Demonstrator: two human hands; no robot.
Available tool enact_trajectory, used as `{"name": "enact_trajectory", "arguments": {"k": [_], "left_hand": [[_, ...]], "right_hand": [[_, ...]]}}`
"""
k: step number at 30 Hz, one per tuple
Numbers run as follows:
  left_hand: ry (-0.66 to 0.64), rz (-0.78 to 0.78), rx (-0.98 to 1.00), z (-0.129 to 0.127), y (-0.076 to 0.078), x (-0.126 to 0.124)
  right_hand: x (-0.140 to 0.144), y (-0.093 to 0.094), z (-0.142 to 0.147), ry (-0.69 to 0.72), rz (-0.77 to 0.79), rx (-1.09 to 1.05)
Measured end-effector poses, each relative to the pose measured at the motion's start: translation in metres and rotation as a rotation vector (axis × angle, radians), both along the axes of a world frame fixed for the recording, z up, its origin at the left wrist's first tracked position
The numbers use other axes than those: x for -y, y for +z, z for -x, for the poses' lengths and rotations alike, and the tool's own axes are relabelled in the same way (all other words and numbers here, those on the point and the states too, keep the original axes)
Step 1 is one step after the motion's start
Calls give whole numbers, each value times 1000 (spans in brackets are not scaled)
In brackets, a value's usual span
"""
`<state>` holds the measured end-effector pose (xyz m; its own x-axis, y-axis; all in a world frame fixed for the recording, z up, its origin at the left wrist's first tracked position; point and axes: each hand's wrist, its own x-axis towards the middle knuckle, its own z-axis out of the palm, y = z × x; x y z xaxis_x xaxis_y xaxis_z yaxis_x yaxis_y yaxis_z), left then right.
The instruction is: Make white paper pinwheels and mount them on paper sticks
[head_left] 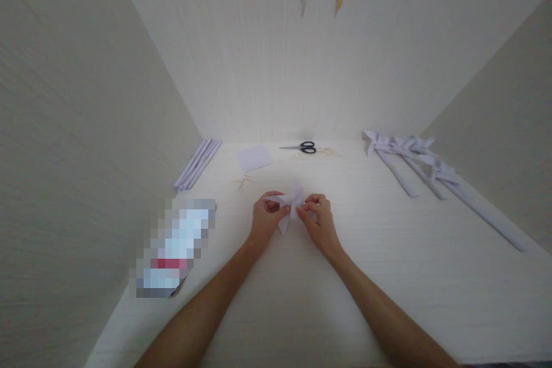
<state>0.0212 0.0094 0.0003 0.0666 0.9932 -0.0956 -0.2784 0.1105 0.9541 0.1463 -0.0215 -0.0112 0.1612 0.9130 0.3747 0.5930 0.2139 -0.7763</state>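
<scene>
Mid-fold, I'd say: left hand (266, 214) & right hand (318, 217) pinched folded paper (290, 202), fingers closed on it. Next prob. needs firm crease w/ edges aligned.

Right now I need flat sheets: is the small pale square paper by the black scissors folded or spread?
Spread: the pale square paper lies flat on the table.

Left hand (266, 215), right hand (318, 219) close together, fingers pinched (forearms converging).
</scene>
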Motion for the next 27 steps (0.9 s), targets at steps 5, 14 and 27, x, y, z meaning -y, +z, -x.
{"name": "enact_trajectory", "arguments": {"k": [5,14,27], "left_hand": [[-18,-19,8,0,-2,-1],[-50,-20,-5,1,-3,0],[-34,-26,-36,1,-3,0]], "right_hand": [[0,2,1,-3,14,-3],[-1,1,2,-13,19,-20],[-3,-2,-1,12,5,-55]]}}
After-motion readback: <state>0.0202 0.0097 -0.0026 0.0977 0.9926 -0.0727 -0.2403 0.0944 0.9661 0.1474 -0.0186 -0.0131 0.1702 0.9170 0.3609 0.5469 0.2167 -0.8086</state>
